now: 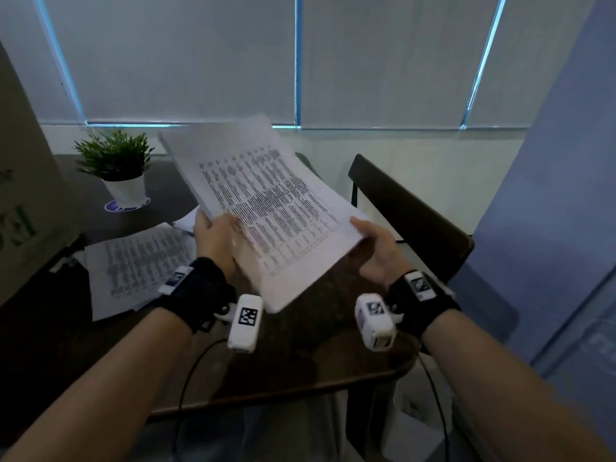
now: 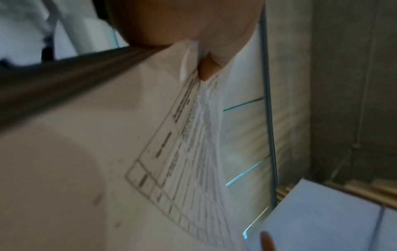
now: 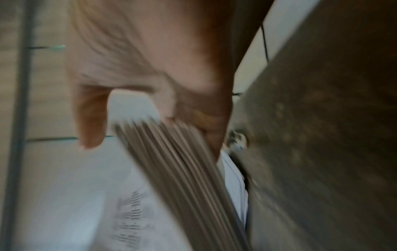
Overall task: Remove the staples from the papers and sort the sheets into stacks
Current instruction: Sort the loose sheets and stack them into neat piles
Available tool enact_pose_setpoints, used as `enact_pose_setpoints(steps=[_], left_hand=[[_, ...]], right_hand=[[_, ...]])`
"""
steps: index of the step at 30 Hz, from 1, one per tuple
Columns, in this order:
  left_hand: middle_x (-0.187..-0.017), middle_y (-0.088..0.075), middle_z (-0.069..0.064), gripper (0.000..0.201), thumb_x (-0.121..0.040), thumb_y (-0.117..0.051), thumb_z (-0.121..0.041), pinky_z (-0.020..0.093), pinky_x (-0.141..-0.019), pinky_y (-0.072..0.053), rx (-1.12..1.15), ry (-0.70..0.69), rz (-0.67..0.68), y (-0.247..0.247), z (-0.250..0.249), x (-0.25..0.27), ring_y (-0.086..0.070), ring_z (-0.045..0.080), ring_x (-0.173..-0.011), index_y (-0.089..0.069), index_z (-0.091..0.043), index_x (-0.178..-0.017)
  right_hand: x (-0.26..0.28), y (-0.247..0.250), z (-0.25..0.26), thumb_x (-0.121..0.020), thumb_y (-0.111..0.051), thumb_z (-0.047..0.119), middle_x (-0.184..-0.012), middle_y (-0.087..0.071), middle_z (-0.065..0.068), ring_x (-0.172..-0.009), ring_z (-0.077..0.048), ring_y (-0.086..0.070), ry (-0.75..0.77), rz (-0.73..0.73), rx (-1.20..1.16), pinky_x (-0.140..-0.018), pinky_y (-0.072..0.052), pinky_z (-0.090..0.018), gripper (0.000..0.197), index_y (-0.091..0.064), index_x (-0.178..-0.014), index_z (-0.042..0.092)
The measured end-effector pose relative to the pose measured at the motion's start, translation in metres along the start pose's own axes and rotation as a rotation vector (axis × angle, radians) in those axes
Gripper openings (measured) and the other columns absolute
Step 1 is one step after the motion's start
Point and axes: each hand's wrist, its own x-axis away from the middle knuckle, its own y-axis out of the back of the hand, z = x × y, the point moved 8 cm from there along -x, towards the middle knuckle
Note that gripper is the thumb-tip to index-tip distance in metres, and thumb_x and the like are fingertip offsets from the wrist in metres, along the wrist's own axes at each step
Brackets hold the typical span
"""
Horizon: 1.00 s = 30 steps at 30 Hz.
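A thick bundle of printed sheets (image 1: 266, 208) is held up above the dark table (image 1: 316, 315), tilted away from me. My left hand (image 1: 215, 235) grips its left edge, thumb on the top page. My right hand (image 1: 376, 245) grips the right corner, thumb on top and fingers under. In the left wrist view the thumb pinches the printed page (image 2: 171, 152). The right wrist view shows the fanned edges of the bundle (image 3: 182, 169) between thumb and fingers (image 3: 212, 122). A second pile of printed sheets (image 1: 140, 265) lies flat on the table at the left. No staple can be made out.
A potted plant (image 1: 116, 168) in a white pot stands at the table's far left. A cardboard box (image 1: 23, 195) rises along the left edge. A dark chair back (image 1: 410, 208) stands to the right, beside a blue wall. Closed blinds fill the background.
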Motion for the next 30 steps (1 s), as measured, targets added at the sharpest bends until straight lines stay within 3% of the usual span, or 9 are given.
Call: enact_pose_setpoints(steps=[2, 4, 7, 12, 16, 19, 23, 25, 30], left_hand=[[-0.113, -0.062, 0.006, 0.037, -0.087, -0.047, 0.007, 0.039, -0.080, -0.054, -0.066, -0.071, 0.057, 0.006, -0.019, -0.003, -0.062, 0.024, -0.099, -0.050, -0.015, -0.117], [-0.111, -0.061, 0.004, 0.038, -0.088, -0.046, 0.008, 0.032, -0.075, -0.055, -0.157, -0.160, 0.143, -0.001, -0.038, 0.000, -0.063, 0.017, -0.094, -0.048, -0.010, -0.121], [-0.103, -0.059, -0.007, 0.031, -0.090, -0.046, 0.004, 0.017, -0.066, -0.054, -0.293, -0.315, 0.258, -0.020, -0.064, 0.013, -0.063, 0.002, -0.085, -0.046, -0.014, -0.115], [-0.101, -0.060, -0.006, 0.030, -0.088, -0.046, 0.003, 0.015, -0.068, -0.053, -0.268, -0.460, 0.212, -0.021, -0.079, 0.021, -0.063, 0.001, -0.085, -0.046, -0.015, -0.112], [-0.084, -0.058, -0.004, 0.023, -0.092, -0.042, 0.002, 0.019, -0.057, -0.048, -0.271, -0.137, 0.170, 0.001, -0.014, 0.022, -0.058, 0.011, -0.077, -0.053, -0.018, -0.087], [-0.090, -0.062, 0.002, 0.017, -0.092, -0.043, -0.002, 0.027, -0.064, -0.046, -0.419, 0.077, 0.288, 0.004, 0.026, 0.022, -0.059, 0.019, -0.084, -0.057, -0.012, -0.095], [-0.090, -0.062, 0.014, 0.004, -0.086, -0.053, -0.013, 0.035, -0.072, -0.049, -0.457, 0.051, 0.237, 0.008, 0.016, 0.010, -0.060, 0.026, -0.079, -0.056, -0.011, -0.084], [-0.097, -0.064, 0.011, 0.019, -0.086, -0.056, -0.021, 0.039, -0.074, -0.051, -0.437, 0.079, 0.234, 0.012, 0.019, 0.008, -0.061, 0.026, -0.083, -0.056, -0.010, -0.101], [-0.097, -0.061, 0.016, 0.023, -0.090, -0.050, -0.016, 0.035, -0.072, -0.046, -0.690, 0.145, 0.247, 0.036, 0.057, 0.010, -0.057, 0.028, -0.084, -0.058, -0.001, -0.107]], right_hand=[[0.001, -0.007, 0.018, -0.078, -0.073, 0.029, -0.116, -0.065, -0.018, -0.104, -0.032, -0.064, -0.046, 0.096, 0.189, -0.095, -0.050, -0.042, 0.049, -0.065, -0.118, 0.002], [0.000, -0.032, 0.027, -0.085, -0.070, 0.027, -0.123, -0.064, -0.020, -0.109, -0.032, -0.063, -0.034, 0.175, 0.491, -0.096, -0.050, -0.043, 0.047, -0.059, -0.124, 0.003], [-0.009, -0.063, 0.049, -0.084, -0.072, 0.013, -0.123, -0.065, -0.016, -0.111, -0.029, -0.065, 0.209, 0.080, 0.638, -0.096, -0.053, -0.047, 0.049, -0.052, -0.129, 0.008], [-0.007, -0.077, 0.062, -0.089, -0.069, 0.015, -0.128, -0.063, -0.006, -0.117, -0.018, -0.063, 0.450, 0.073, 0.746, -0.098, -0.052, -0.042, 0.056, -0.044, -0.138, 0.012], [-0.004, -0.041, 0.009, -0.085, -0.071, 0.003, -0.125, -0.066, -0.007, -0.115, -0.021, -0.064, 0.344, 0.064, 0.668, -0.101, -0.051, -0.046, 0.052, -0.053, -0.133, 0.010], [-0.006, -0.015, -0.031, -0.083, -0.072, 0.002, -0.127, -0.065, -0.009, -0.118, -0.023, -0.062, 0.216, 0.058, 0.609, -0.103, -0.047, -0.053, 0.049, -0.057, -0.129, 0.012], [-0.005, -0.027, -0.013, -0.088, -0.070, 0.010, -0.121, -0.069, -0.006, -0.109, -0.017, -0.067, 0.323, 0.037, 0.665, -0.091, -0.056, -0.035, 0.036, -0.059, -0.122, 0.016], [-0.008, -0.030, -0.008, -0.087, -0.072, 0.018, -0.119, -0.069, -0.006, -0.106, -0.017, -0.069, 0.341, 0.047, 0.778, -0.090, -0.057, -0.037, 0.038, -0.059, -0.122, 0.014], [-0.019, 0.015, -0.055, -0.065, -0.081, 0.063, -0.115, -0.070, -0.004, -0.103, -0.020, -0.068, 0.020, -0.070, 1.026, -0.096, -0.053, -0.046, 0.082, -0.058, -0.125, 0.012]])
